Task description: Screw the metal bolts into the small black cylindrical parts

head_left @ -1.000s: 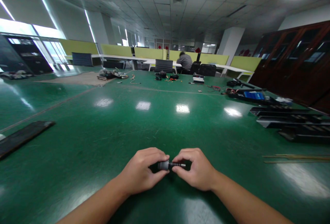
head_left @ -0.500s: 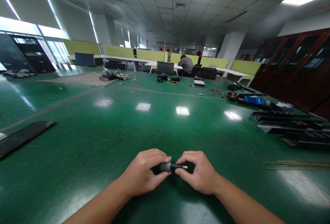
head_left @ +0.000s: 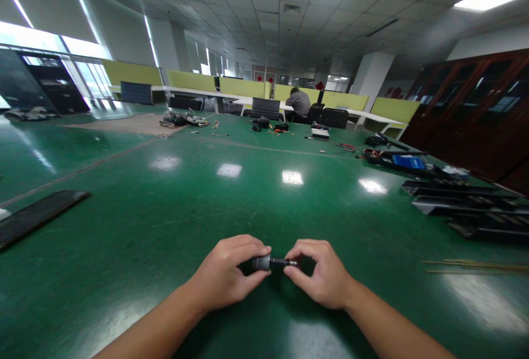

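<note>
In front of me, over the green table, a small dark grey cylinder (head_left: 261, 262) lies sideways in the fingers of my left hand (head_left: 233, 268). A thin black shaft (head_left: 278, 262) sticks out of it to the right. At the shaft's far end is a narrow banded piece (head_left: 291, 262) with a shiny metal look, and the thumb and fingers of my right hand (head_left: 318, 271) pinch it. Whether that piece is separate from the shaft is too small to tell. Fingers partly cover both ends.
A long dark flat bar (head_left: 41, 217) lies at the left. On the right are several black metal channels (head_left: 458, 205), thin brass-coloured rods (head_left: 475, 265) and a black tray with blue items (head_left: 409, 161). Small parts and wires lie along the far side. A person (head_left: 300, 103) sits beyond.
My right fingers have shifted outward along the shaft, away from the cylinder. The banded part now sits nearer the tip, and more bare shaft shows. Both hands moved slightly up.
</note>
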Available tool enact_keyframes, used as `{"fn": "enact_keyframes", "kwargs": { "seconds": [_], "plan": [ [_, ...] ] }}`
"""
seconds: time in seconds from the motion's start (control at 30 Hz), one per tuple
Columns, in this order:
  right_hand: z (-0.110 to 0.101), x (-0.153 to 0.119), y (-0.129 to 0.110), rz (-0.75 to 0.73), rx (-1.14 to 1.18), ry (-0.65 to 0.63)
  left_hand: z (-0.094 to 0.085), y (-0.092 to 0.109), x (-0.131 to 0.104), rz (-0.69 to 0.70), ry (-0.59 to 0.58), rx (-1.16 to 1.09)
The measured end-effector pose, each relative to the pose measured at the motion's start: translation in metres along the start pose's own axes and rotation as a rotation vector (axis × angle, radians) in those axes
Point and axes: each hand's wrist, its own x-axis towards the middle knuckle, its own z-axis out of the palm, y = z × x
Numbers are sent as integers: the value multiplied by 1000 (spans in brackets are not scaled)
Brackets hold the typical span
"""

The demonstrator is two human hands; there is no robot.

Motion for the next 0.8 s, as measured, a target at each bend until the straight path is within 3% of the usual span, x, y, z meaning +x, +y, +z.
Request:
{"fn": "enact_keyframes", "kwargs": {
  "seconds": [0.8],
  "plan": [
    [-6,-1,5,-3,13,8,-3,-1,-1,-12,19,39]
  ]
}}
